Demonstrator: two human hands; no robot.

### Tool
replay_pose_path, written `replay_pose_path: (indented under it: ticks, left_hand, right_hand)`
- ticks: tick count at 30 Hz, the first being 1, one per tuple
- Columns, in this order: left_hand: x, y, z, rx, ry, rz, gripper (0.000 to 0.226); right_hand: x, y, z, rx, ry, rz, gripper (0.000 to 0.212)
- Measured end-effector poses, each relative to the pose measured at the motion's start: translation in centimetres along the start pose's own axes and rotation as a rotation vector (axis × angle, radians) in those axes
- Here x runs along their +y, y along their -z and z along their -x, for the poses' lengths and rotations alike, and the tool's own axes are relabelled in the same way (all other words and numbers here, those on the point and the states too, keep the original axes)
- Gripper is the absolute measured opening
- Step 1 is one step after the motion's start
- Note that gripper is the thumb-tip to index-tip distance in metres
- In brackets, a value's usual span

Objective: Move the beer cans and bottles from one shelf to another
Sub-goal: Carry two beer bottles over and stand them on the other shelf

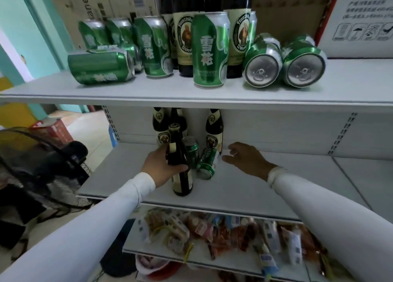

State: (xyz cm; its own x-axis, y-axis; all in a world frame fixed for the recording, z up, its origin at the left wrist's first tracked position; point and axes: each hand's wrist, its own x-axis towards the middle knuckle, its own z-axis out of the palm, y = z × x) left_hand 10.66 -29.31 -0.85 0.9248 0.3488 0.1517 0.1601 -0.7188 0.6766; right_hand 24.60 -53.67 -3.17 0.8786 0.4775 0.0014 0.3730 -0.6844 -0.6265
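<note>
1. Left hand (158, 167): grip clamped round the shoulder of a dark bottle (180, 164), which stands upright near the front edge of the middle shelf (265, 188). Held high on the body, likely to keep it vertical.
2. Right hand (244, 156): fingers apart and relaxed, holding nothing, just beside a tilted green can (207, 163); seemingly placed to steady or take it.
3. Upright can (191, 152): between bottle and tilted can, which leans toward it.
4. Back bottles (214, 130): stand against the middle shelf's rear wall.
5. Upper shelf (191, 92): green cans, some upright (210, 50), three on their sides (262, 66), tall bottles behind. Lying cans may roll.
6. Lower shelf (191, 258): packaged snacks, blurred.
7. Judgement: transfer partway; direction unclear.
</note>
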Motion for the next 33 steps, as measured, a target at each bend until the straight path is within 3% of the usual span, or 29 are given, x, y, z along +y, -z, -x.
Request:
replay_pose_path:
  ticks: [5,11,15,20,27,30,33]
  left_hand:
    - [-2.2,1.4,-0.7,0.072,0.097,-0.077,0.089]
    - [-3.0,1.5,-0.5,0.05,0.149,0.004,0.081]
    - [-3.3,3.3,-0.4,-0.096,0.174,0.08,0.082]
    - [-2.7,3.6,-0.6,-0.021,0.178,-0.049,0.05]
    - [-0.3,1.8,-0.2,0.048,0.208,-0.147,0.063]
    - [-0.1,2.1,-0.3,-0.022,0.177,-0.159,0.063]
    - [-0.2,3.3,-0.2,-0.139,0.179,-0.015,0.059]
  right_hand:
    - [-0.8,-0.2,-2.5,0.068,-0.035,-0.056,0.069]
    - [-2.1,-0.4,-6.4,0.098,-0.045,-0.081,0.085]
    - [-2.1,-0.7,-8.5,0.115,-0.037,-0.142,0.068]
    - [-2.3,-0.7,-9.8,0.121,0.025,-0.174,0.054]
    - [-2.6,-0.1,-9.7,0.124,0.048,-0.183,0.043]
    - [-1.5,1.1,-9.2,0.108,0.037,-0.163,0.036]
    - [0.6,3.0,-8.7,0.055,0.046,-0.135,0.026]
